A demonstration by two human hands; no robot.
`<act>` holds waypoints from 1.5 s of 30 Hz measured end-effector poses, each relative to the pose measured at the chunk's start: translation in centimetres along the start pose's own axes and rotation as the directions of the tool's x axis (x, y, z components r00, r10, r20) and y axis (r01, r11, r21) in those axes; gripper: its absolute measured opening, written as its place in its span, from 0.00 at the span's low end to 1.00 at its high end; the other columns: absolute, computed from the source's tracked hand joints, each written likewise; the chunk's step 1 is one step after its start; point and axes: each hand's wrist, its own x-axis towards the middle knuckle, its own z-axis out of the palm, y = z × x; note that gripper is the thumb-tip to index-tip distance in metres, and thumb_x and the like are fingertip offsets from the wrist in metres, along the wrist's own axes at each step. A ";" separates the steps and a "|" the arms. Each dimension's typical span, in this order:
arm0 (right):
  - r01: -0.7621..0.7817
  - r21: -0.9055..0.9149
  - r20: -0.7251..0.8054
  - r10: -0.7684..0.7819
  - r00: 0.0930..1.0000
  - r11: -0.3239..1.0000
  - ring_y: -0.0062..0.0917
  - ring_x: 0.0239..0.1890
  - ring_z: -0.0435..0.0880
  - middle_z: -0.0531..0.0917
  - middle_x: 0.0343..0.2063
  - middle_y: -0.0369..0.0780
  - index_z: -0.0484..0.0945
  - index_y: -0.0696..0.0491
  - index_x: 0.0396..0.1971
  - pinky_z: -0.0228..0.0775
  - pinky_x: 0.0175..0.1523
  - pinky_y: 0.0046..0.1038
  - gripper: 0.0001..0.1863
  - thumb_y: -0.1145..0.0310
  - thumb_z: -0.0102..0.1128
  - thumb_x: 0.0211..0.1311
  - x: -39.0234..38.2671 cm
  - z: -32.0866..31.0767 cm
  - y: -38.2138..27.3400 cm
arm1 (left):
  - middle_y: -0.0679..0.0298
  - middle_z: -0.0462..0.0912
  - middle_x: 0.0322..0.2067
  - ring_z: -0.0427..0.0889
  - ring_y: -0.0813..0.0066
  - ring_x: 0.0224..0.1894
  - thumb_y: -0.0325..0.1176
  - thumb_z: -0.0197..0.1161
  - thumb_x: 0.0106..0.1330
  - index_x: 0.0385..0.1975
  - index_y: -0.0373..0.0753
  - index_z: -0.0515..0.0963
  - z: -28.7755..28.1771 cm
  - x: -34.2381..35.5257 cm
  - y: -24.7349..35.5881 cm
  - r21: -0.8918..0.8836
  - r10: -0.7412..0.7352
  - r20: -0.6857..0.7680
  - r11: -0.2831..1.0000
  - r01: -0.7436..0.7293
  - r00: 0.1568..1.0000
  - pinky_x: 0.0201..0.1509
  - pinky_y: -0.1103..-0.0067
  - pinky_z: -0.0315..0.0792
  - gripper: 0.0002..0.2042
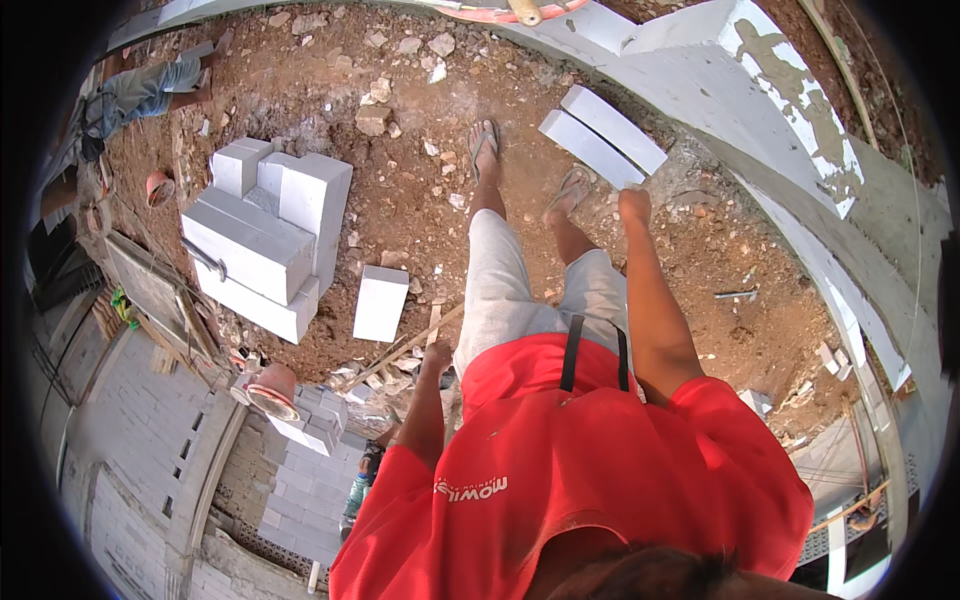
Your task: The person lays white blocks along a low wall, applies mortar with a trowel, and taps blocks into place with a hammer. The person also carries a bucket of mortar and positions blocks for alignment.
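White aerated concrete blocks dominate the head view, scattered over red-brown dirt strewn with rubble. The person stands in the middle of the frame in a red shirt and pale grey shorts, feet in sandals pointing toward twelve o'clock.

The right hand (634, 205) hangs at about one o'clock from the body, curled into a loose fist and holding nothing. Just beyond it, toward twelve o'clock, lie two flat white slabs (603, 135) side by side on the ground, close to the hand but apart from it. They sit at the foot of a curved white wall (800, 130) with patchy plaster.

The left hand (436, 357) hangs low at the person's side around nine o'clock, empty too; how far its fingers are spread cannot be told. A single white block (380, 303) lies on the dirt near it, toward ten o'clock, and further out the same way is a block stack (265, 235) of several larger pieces. An orange bucket (270, 390) sits at about eight o'clock.

The slabs look stiff, dry and chalky, probably light for their bulk yet brittle at edges and corners. A sound grip would likely be on the long sides, one slab at a time, fingers slid underneath.

Another person's legs (150, 90) show at ten o'clock, far off.
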 end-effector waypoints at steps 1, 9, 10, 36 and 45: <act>0.060 -0.072 -0.014 -0.061 0.998 0.996 0.46 0.58 0.84 0.86 0.54 0.53 0.80 0.59 0.56 0.75 0.64 0.41 0.31 0.53 0.64 0.57 0.0 -0.3 -1.9 | 0.60 0.86 0.34 0.85 0.67 0.38 0.37 0.59 0.69 0.49 0.40 0.85 3.3 0.4 2.2 -0.741 -0.375 0.035 0.612 0.276 0.926 0.43 0.74 0.78 0.15; 0.330 -0.617 0.040 -0.390 0.920 0.715 0.44 0.71 0.69 0.71 0.68 0.49 0.63 0.51 0.74 0.67 0.73 0.41 0.54 0.54 0.76 0.45 10.0 11.5 -11.8 | 0.60 0.91 0.42 0.86 0.75 0.38 0.28 0.65 0.68 0.54 0.35 0.86 -1.1 9.5 10.4 -0.924 -0.696 0.381 -0.299 0.237 0.608 0.45 0.79 0.78 0.16; 0.334 -0.639 0.076 -0.375 0.924 0.693 0.45 0.71 0.67 0.69 0.68 0.51 0.59 0.51 0.76 0.66 0.74 0.42 0.57 0.52 0.77 0.44 10.6 12.8 -13.3 | 0.59 0.91 0.42 0.87 0.74 0.40 0.29 0.66 0.68 0.53 0.34 0.86 -2.4 10.4 10.2 -0.949 -0.745 0.311 -0.213 0.232 0.590 0.47 0.78 0.78 0.15; 0.742 -0.653 0.265 -0.870 0.416 0.156 0.49 0.62 0.69 0.76 0.55 0.52 0.71 0.62 0.60 0.58 0.70 0.53 0.51 0.60 0.88 0.31 5.8 9.4 -8.7 | 0.48 0.88 0.50 0.88 0.55 0.54 0.53 0.68 0.64 0.57 0.38 0.83 -28.0 32.6 -6.7 -0.973 -0.742 -0.088 0.206 0.102 0.665 0.61 0.65 0.78 0.28; 0.929 -0.221 0.172 -0.926 0.337 0.297 0.43 0.57 0.76 0.72 0.58 0.54 0.66 0.67 0.59 0.69 0.65 0.47 0.52 0.68 0.91 0.33 -0.3 12.2 -17.0 | 0.45 0.76 0.62 0.75 0.49 0.66 0.70 0.79 0.40 0.66 0.33 0.71 -39.9 41.3 -5.0 -0.893 -0.755 -0.442 0.422 -0.158 0.485 0.74 0.45 0.58 0.57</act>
